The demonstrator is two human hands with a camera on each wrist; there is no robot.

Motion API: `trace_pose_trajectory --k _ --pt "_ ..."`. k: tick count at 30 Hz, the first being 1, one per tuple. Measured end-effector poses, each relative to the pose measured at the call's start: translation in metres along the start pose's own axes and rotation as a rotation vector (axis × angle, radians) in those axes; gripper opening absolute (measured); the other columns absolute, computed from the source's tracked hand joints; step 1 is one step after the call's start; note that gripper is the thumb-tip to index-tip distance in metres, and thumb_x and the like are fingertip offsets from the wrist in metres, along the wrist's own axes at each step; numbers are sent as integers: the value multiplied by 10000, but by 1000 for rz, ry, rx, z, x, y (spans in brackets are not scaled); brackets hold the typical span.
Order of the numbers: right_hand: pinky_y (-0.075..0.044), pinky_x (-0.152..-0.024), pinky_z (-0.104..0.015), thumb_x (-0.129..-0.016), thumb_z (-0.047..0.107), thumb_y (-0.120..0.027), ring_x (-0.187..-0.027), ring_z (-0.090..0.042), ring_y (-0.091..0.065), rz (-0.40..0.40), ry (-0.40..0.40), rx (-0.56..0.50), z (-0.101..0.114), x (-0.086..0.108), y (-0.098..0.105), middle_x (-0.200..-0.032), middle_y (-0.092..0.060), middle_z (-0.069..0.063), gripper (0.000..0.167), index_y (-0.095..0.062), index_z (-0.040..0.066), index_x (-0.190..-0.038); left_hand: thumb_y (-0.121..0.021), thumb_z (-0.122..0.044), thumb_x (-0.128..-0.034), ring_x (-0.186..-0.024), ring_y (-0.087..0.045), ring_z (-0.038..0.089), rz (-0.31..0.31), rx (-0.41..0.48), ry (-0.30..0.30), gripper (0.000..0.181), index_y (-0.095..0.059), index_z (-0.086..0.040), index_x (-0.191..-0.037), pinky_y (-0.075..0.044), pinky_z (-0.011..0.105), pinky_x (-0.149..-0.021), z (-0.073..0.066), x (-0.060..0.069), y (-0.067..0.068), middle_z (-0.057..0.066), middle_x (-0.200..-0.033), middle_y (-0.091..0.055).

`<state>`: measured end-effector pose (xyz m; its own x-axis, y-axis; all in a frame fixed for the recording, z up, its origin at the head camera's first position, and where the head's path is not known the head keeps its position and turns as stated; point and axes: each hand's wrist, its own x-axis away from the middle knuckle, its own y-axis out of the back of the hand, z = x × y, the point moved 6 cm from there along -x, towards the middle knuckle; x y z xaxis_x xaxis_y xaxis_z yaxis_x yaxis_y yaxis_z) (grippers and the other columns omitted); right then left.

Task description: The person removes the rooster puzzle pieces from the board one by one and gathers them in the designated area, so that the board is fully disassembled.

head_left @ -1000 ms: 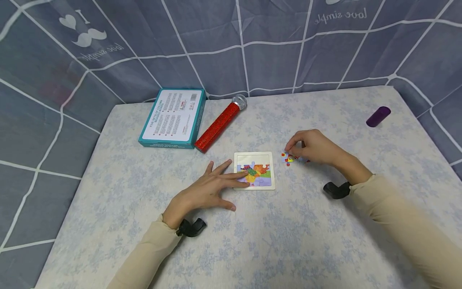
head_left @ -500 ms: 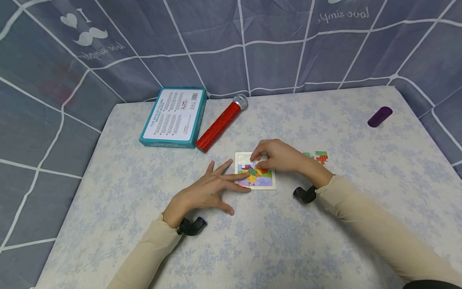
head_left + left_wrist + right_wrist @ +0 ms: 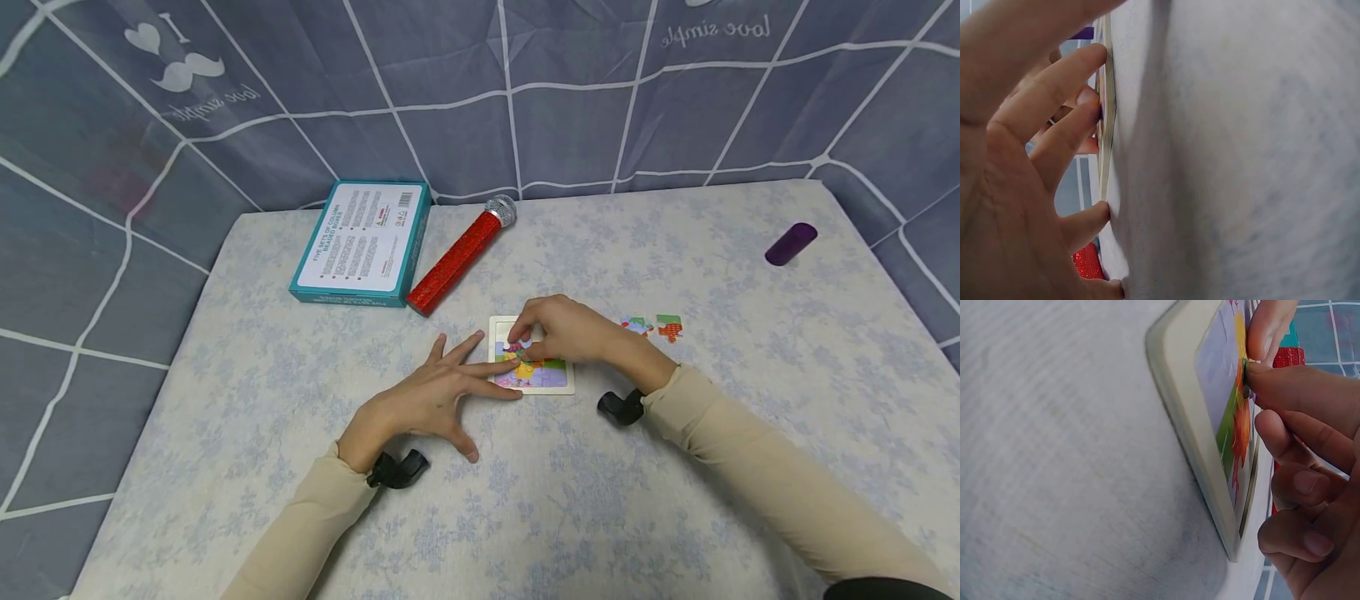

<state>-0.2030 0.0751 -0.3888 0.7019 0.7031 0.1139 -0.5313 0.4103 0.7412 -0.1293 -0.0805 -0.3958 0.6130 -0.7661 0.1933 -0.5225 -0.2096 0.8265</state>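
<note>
A small picture puzzle in a pale tray [image 3: 570, 379] lies on the table with part of its picture filled in. Spread fingers of my left hand [image 3: 427, 402] rest on its left side; the left wrist view shows the fingertips on the tray's edge. Over the upper part of the tray, my right hand [image 3: 576, 331] pinches a puzzle piece [image 3: 1246, 380] between thumb and forefinger. Its fingers hide most of that piece. Right of the tray lie loose puzzle pieces [image 3: 670, 327], partly behind the right hand and wrist.
A teal-edged box [image 3: 360, 242] stands at the back left, with a red glittery microphone [image 3: 457, 260] beside it. A purple cylinder [image 3: 791, 244] lies at the back right. A grey curtain [image 3: 570, 125] with white lines hangs behind the table.
My right hand has moved left from the loose pieces to the tray, carrying a piece, then shifted slightly further left. My left hand stays on the tray; its thumb has spread a little.
</note>
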Motion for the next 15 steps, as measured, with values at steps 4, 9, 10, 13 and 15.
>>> trace_pose_trajectory --k 4,9,10,13,15 --pt "-481 -761 -306 -823 102 -772 -885 -151 -575 -2 -13 -19 1 0 0 -988 -659 22 216 -757 117 -1038 -946 -420 -561 -1495 28 352 9 14 2 861 -611 -339 -1351 108 715 -1065 0 0 -1 -94 -1545 -367" --pt "-484 -724 -284 -808 71 -783 -876 -162 -572 -1 -71 -72 -2 -1 -1 -1001 -672 9 221 -760 116 -1024 -947 -396 -570 -1495 48 342 22 28 7 856 -608 -339 -1353 123 705 -1067 0 -1 -1 -108 -1544 -361" --pt "-484 -721 -282 -806 64 -785 -877 -164 -571 -1 -83 -81 -2 -1 -1 -1004 -675 5 222 -761 116 -1020 -947 -394 -571 -1495 48 345 23 27 4 851 -609 -341 -1351 122 708 -1065 0 -1 -1 -108 -1543 -363" --pt "-480 -717 -281 -801 50 -787 -881 -172 -571 -2 -105 -102 -2 -1 -1 -1002 -679 -8 220 -761 112 -1010 -948 -389 -571 -1494 52 352 23 27 -4 842 -615 -344 -1344 121 714 -1060 0 -1 -2 -109 -1544 -362" --pt "-478 -720 -284 -801 44 -784 -886 -178 -570 -1 -111 -106 -1 -1 -1 -998 -679 -14 219 -760 105 -1009 -948 -386 -571 -1493 54 356 23 30 -10 838 -619 -344 -1340 123 715 -1059 0 -1 -2 -108 -1545 -359"
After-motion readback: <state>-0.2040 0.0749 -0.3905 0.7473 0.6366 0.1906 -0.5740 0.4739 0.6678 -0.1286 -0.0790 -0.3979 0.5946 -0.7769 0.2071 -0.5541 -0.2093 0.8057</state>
